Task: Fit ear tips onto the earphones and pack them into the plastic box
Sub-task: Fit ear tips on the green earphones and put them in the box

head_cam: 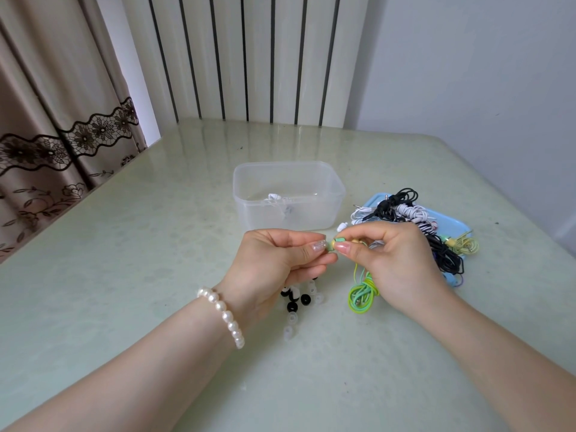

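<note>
Your left hand (282, 260) pinches a small ear tip (329, 246) against the green earbud (339, 241) that your right hand (396, 260) grips, its coiled cable (363, 294) dangling just before the clear plastic box (288, 194).

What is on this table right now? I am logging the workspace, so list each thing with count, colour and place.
plastic box: one, clear, table centre, white earphones inside
ear tips: several, black and clear, loose below left hand
green earphones: one coiled set, bud held by right hand
earphone pile: several sets, black, white, yellow, on blue tray
blue tray: one, right of box
table: one, pale green
pearl bracelet: one, white, left wrist
left hand: pinches small green piece
right hand: pinches earbud
</note>
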`<state>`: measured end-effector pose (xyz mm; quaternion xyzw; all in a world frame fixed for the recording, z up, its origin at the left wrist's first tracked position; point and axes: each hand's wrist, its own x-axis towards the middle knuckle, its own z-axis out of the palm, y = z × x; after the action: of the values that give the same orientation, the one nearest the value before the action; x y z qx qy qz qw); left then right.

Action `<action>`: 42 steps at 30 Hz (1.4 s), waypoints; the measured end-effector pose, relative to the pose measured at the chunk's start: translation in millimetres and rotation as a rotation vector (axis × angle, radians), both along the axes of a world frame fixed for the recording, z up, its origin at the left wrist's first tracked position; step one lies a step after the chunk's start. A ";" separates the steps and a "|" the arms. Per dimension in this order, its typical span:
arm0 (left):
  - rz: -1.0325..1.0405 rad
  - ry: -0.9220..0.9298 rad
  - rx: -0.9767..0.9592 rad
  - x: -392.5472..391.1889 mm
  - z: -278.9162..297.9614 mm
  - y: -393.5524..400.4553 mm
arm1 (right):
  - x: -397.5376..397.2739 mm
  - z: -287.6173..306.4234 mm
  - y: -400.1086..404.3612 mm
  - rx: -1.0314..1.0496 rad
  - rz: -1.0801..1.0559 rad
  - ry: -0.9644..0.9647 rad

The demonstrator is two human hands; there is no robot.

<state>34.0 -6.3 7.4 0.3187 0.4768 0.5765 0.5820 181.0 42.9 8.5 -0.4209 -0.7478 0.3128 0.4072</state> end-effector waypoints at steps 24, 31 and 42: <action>-0.006 -0.276 -0.064 1.1 7.2 -0.6 | 0.6 11.3 -6.0 -0.183 0.083 0.229; 0.002 -0.233 -0.066 0.2 5.0 -0.7 | 2.9 13.5 -4.3 -0.170 0.098 0.240; 0.057 -0.043 0.035 0.8 1.8 -0.9 | 4.5 11.4 -2.6 -0.006 0.091 0.140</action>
<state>34.8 -7.2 9.1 0.3025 0.4628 0.6081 0.5697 185.5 40.4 19.9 -0.3649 -0.7349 0.3620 0.4423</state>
